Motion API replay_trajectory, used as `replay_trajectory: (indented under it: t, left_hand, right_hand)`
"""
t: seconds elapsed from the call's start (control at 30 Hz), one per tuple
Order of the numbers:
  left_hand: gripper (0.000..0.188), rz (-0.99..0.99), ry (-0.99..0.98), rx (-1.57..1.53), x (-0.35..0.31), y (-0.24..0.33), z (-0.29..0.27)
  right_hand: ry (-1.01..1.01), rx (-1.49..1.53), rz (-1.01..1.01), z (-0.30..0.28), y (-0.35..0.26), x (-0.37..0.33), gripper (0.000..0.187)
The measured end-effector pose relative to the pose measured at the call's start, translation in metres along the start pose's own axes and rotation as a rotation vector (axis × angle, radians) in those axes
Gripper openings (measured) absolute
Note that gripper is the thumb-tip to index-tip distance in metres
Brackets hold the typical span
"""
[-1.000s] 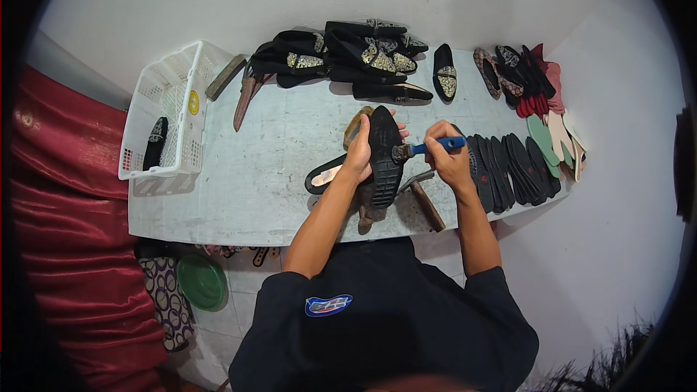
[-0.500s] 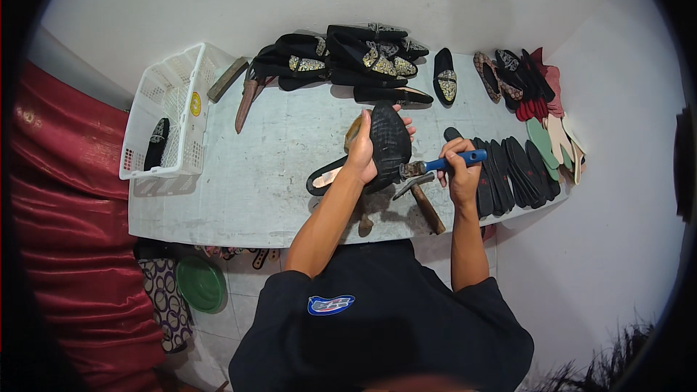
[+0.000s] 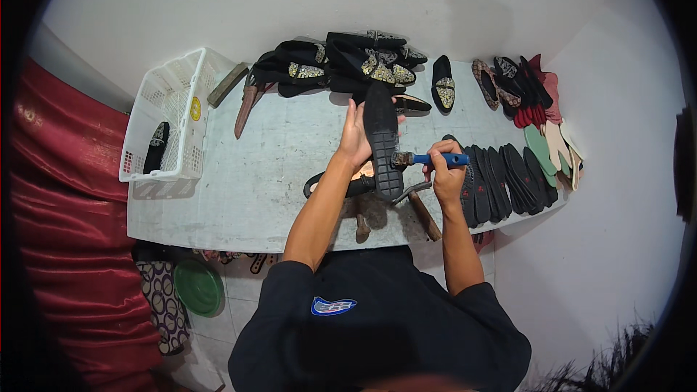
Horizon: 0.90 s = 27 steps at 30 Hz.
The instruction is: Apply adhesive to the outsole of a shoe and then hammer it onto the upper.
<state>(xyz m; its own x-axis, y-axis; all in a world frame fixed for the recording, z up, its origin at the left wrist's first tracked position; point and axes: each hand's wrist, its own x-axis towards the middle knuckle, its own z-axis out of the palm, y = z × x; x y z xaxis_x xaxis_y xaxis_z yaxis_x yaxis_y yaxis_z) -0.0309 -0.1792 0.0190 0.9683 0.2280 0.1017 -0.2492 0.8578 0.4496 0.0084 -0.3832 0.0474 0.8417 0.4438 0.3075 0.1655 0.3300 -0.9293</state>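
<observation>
My left hand (image 3: 353, 138) is wrapped round the edge of a black shoe sole (image 3: 382, 120), raised above the table with its grid-patterned tread showing. My right hand (image 3: 448, 174) grips a brush (image 3: 456, 160) by its blue handle. The dark, stained brush end meets or nearly meets the right edge of the sole; I cannot tell whether it touches. Partly hidden behind the sole and my left forearm is a black shoe (image 3: 360, 186) with a pale insole. Below the brush lies a hammer (image 3: 425, 218) with a wooden handle.
Black shoes with patterned bands (image 3: 305, 71) are piled along the wall. At left stands a white plastic basket (image 3: 190, 138) holding a black shoe. A row of black soles (image 3: 501, 181) lies at right, beside green and cream insoles (image 3: 555, 147). A wooden-handled tool (image 3: 361, 229) lies near the front edge.
The sole has been turned and stands more upright, now showing its gridded tread. My right hand and the brush have shifted slightly left along with it.
</observation>
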Motion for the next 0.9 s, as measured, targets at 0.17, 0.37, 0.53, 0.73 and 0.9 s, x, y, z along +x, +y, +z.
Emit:
replay_trajectory:
  t: [0.17, 0.37, 0.53, 0.73, 0.9]
  left_hand:
    - [0.074, 0.028, -0.003, -0.052, -0.005, -0.013, 0.003]
    - [0.068, -0.033, 0.060, -0.169, 0.000, -0.014, -0.008]
    - [0.063, -0.085, 0.077, -0.165, -0.003, -0.014, -0.014]
    - [0.078, -0.124, 0.137, -0.030, -0.006, -0.015, -0.003]
    - [0.088, -0.105, 0.158, -0.014, -0.004, -0.017, -0.004]
  right_hand:
    - [-0.170, -0.172, 0.139, 0.004, -0.021, 0.023, 0.011]
    - [-0.249, -0.221, -0.078, 0.055, -0.028, 0.061, 0.010]
    - [-0.285, -0.347, -0.271, 0.063, 0.001, 0.065, 0.014]
    - [-0.353, -0.292, -0.200, 0.048, -0.008, 0.034, 0.013]
    - [-0.323, -0.234, -0.106, 0.052, -0.024, 0.048, 0.012]
